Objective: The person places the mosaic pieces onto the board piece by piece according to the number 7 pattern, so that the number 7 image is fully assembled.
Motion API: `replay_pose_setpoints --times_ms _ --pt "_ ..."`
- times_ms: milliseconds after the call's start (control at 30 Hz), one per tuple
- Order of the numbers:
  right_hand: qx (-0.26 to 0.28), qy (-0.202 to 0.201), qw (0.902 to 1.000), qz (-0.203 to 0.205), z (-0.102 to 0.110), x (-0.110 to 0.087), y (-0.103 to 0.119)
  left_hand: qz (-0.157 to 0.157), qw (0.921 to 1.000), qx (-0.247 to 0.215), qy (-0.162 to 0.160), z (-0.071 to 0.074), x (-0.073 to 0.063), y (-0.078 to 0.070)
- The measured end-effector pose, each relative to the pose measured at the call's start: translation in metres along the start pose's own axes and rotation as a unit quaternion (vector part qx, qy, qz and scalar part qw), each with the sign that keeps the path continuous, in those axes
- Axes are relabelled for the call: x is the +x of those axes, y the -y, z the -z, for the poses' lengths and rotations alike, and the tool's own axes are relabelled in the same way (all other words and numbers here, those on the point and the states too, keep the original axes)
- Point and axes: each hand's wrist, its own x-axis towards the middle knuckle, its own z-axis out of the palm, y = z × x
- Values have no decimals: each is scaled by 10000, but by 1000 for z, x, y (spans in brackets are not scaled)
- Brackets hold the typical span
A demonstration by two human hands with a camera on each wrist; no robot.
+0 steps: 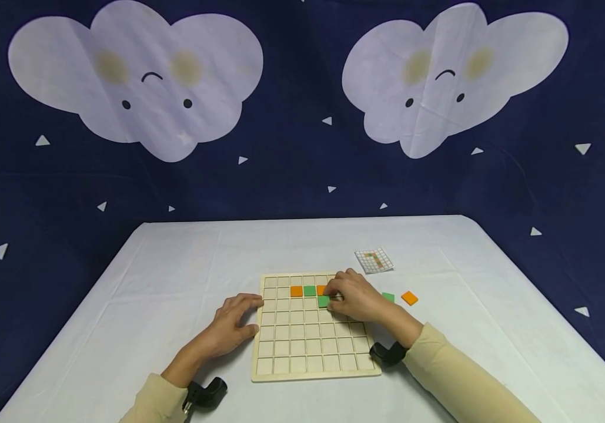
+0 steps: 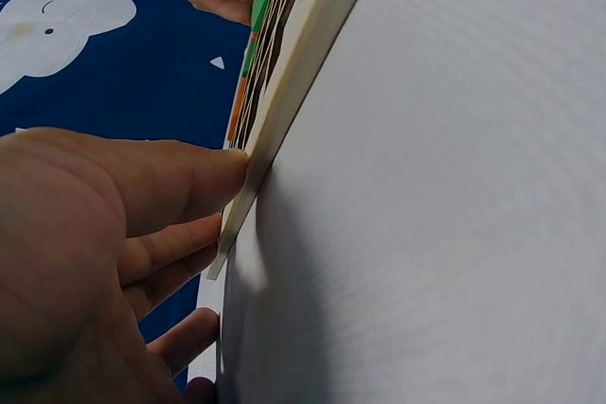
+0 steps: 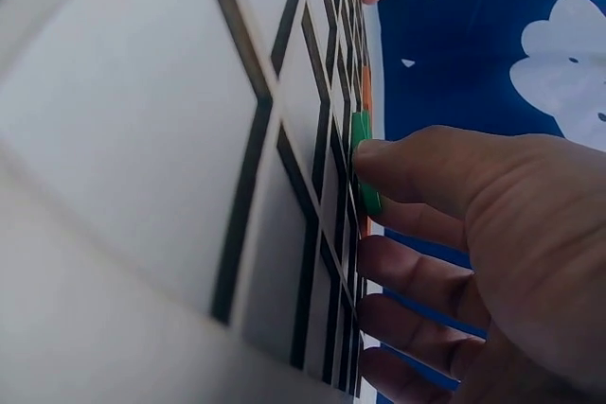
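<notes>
A wooden grid board [image 1: 281, 346] lies flat on the table. Near its far edge, an orange tile [image 1: 296, 291] and a green tile [image 1: 310, 291] sit side by side in cells, with a second orange tile [image 1: 320, 289] to their right, partly hidden by fingers. My right hand [image 1: 357, 296] pinches another green tile [image 3: 365, 172] between thumb and index finger, in the row just below; it looks slightly tilted. My left hand [image 1: 228, 326] rests against the board's left edge, thumb and fingers extended and touching the rim [image 2: 284, 101].
Right of the board lie a loose orange tile [image 1: 410, 298] and a green tile [image 1: 388, 297], the latter partly behind the right hand. A small printed pattern card [image 1: 374, 261] lies beyond the board's far right corner. A dark blue cloud-patterned cloth [image 1: 302, 176] hangs behind the white table [image 1: 186, 258].
</notes>
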Motion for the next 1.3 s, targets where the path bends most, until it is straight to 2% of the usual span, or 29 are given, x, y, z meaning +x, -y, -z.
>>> replay_pose_setpoints --times_ms 700,1300 --pt "29 -229 9997 -88 3 -1 2 -57 10000 12 -38 0 0 0" --pt "-34 -636 9975 -296 27 -19 -1 -4 10000 12 -16 0 0 -1"
